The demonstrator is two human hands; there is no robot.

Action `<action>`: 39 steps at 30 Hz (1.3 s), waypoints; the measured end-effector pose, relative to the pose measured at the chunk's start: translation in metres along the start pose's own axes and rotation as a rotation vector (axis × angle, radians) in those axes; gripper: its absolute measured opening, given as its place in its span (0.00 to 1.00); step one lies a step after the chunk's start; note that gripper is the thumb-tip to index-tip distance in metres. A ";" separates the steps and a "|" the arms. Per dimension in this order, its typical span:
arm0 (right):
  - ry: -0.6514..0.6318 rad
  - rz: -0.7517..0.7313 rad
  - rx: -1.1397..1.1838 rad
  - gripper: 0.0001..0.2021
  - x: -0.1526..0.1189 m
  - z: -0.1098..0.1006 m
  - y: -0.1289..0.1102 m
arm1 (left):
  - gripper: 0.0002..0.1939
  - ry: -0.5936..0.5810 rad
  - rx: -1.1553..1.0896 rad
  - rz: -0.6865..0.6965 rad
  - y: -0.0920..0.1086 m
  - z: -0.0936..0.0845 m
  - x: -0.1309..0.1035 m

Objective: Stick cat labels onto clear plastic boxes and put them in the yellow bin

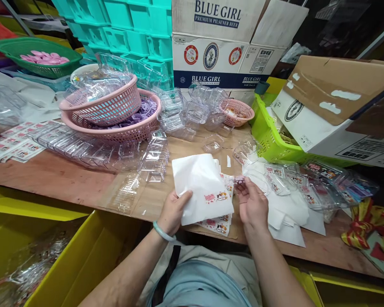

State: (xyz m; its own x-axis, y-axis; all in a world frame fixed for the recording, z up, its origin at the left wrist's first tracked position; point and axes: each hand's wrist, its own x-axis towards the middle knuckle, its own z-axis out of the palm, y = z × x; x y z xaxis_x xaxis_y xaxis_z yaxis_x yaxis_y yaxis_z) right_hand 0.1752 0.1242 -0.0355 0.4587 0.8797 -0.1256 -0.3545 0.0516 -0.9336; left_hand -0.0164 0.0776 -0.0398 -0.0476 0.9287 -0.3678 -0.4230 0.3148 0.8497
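2 hands busy: L hand [173, 213] grips white sticker sheet [195, 185], thumb on top; R hand [253, 204] pinches small see-thru piece [239, 180], can't tell exactly what. Re lime basket [269, 135]: sheet + hands in front & to L, clear packs [296, 181] w/ printed cards just in front, small pink basket [240, 122] just L, Blue Girl carton [208, 55] behind & L.

Sticker sheet [198, 183]: white, with pink lettering and orange-black-white figures
Small piece [239, 180]: purplish
Bracelet [163, 234]: pale green
Round baskets [110, 104]: pink, lattice-pierced
Stacked crates [124, 21]: turquoise
Rectangular basket [266, 130]: lime green
Upright carton [195, 70]: white, navy band, red ring emblems
Ribbon [360, 226]: red, gold-striped
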 end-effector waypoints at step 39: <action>-0.839 -1.247 -0.894 0.17 0.040 0.091 0.002 | 0.31 -0.205 -0.258 -0.083 0.065 0.013 0.050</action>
State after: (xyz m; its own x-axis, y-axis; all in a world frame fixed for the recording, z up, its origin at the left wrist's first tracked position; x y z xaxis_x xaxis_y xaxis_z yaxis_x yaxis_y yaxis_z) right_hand 0.1186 0.2030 -0.0121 -0.5277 0.5200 0.6716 0.5030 0.8285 -0.2462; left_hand -0.0346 0.1469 0.0024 0.1686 0.9303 -0.3257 -0.6344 0.3553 0.6865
